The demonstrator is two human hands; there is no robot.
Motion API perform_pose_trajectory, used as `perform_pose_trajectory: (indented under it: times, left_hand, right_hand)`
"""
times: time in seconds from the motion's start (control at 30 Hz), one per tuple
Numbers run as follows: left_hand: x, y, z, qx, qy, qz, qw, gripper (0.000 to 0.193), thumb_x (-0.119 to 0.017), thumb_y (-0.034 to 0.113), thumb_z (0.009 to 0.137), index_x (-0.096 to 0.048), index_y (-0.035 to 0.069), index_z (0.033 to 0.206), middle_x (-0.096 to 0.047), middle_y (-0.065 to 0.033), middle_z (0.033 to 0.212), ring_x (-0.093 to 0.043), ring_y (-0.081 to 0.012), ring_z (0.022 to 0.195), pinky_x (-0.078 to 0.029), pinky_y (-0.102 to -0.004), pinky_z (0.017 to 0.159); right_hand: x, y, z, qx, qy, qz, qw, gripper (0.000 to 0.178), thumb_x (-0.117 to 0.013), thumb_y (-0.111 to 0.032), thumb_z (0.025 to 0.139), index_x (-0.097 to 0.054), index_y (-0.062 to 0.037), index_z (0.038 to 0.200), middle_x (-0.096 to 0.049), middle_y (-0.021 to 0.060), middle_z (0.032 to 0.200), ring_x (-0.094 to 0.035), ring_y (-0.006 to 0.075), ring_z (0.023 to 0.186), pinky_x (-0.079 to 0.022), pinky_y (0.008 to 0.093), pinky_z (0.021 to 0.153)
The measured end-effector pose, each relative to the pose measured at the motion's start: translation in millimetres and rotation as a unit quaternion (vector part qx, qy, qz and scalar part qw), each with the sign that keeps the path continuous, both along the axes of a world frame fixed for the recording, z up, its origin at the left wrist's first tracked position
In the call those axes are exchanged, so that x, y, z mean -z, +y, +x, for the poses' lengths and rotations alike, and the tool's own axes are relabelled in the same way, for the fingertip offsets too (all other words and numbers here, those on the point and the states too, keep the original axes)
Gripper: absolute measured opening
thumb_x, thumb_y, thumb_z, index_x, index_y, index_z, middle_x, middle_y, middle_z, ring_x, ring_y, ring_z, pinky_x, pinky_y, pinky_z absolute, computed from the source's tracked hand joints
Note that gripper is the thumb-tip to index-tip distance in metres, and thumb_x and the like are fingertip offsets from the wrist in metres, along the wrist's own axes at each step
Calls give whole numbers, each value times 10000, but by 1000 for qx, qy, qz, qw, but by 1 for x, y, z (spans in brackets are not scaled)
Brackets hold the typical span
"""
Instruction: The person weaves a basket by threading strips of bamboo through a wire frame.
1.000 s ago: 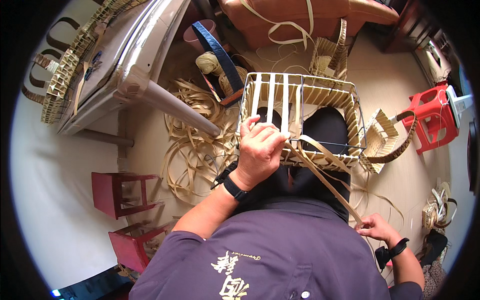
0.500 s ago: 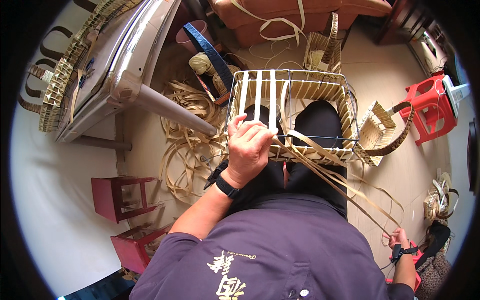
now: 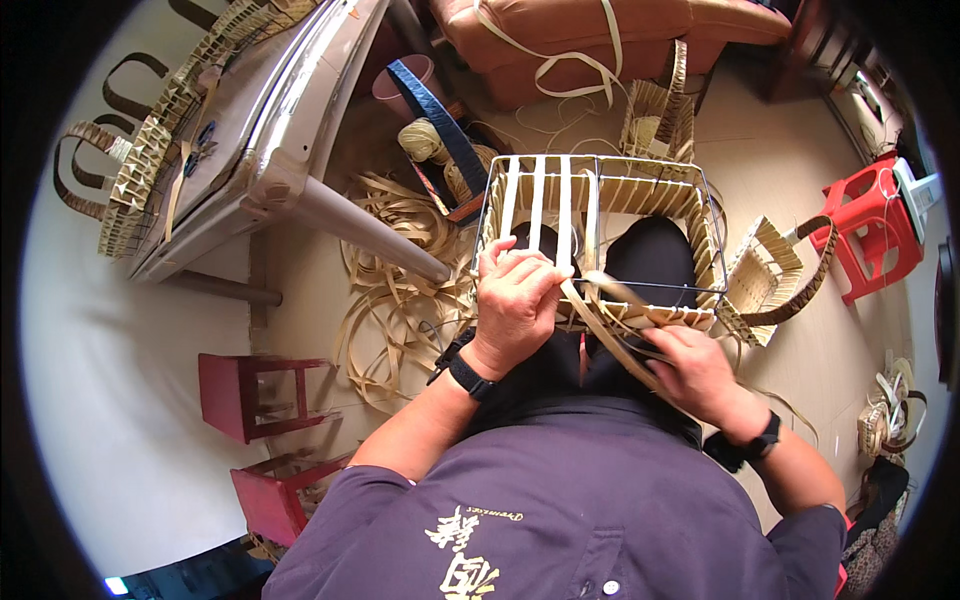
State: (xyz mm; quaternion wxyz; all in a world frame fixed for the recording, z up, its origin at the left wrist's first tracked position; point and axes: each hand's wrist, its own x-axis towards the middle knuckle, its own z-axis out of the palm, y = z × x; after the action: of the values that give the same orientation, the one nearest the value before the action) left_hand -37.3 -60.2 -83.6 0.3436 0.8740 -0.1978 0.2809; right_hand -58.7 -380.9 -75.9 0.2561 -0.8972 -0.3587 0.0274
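A rectangular basket, tan weaving on a dark wire frame, rests across my thighs with its open side up. Several pale flat strips span the left part of its top, side by side. My left hand is closed at the near rim, thumb and fingers pinching the wire where a strip meets it. Long tan strips trail from that spot toward the lower right. Just below the near rim, my right hand has its fingers curled on a tan strip; motion blurs the fingertips.
A table stands at the left, with woven baskets along its far edge. Loose strips lie heaped on the floor beside it. Small handled baskets sit right and beyond. Red stools stand on both sides; a brown sofa is ahead.
My right hand has come in from the far lower right to beside the basket's near rim. My left hand keeps its hold. The whole view has shifted slightly.
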Motion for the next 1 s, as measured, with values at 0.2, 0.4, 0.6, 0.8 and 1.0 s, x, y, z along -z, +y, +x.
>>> perform_pose_trajectory:
  times: [0.2,0.4,0.6,0.8,1.0]
  left_hand:
    - [0,6,-3,-10,-4,-4,1000,168,-793,25,870,-804,132,999,-761,-23,930,-733,-240,984,-448,-522,1151]
    - [3,2,-1,-8,-13,-11,1000,158,-794,24,864,-799,124,985,-760,-24,927,-731,-243,994,-447,-528,1151]
    - [2,0,-4,-3,-10,-15,1000,150,-810,42,865,-792,123,990,-759,-20,927,-737,-240,1002,-442,-538,1157]
    - [0,-4,-6,1,-27,-11,1000,151,-828,32,902,-823,135,1013,-778,-1,913,-753,-218,990,-443,-502,1157]
    - [-1,-4,-6,1,-27,-18,999,142,-822,49,891,-804,138,1000,-758,-4,908,-748,-214,984,-438,-519,1168]
  right_hand:
    - [21,59,5,-6,-17,-19,1000,400,-850,-261,951,-684,-55,1251,-765,133,955,-773,311,842,-605,433,741]
    - [24,55,8,65,179,116,975,99,-676,-135,1089,-684,-74,1166,-768,187,911,-763,432,853,-593,521,751]
    - [14,4,1,2,192,64,979,101,-631,-121,1100,-721,-78,1114,-788,175,962,-770,422,879,-611,485,756]
    - [44,-94,-57,16,236,-26,971,50,-652,-77,1045,-702,-78,1048,-699,214,867,-689,466,800,-551,517,687]
    - [92,-223,-136,131,209,-144,958,244,-650,-43,1023,-728,-109,1245,-739,229,966,-716,503,868,-572,576,741]
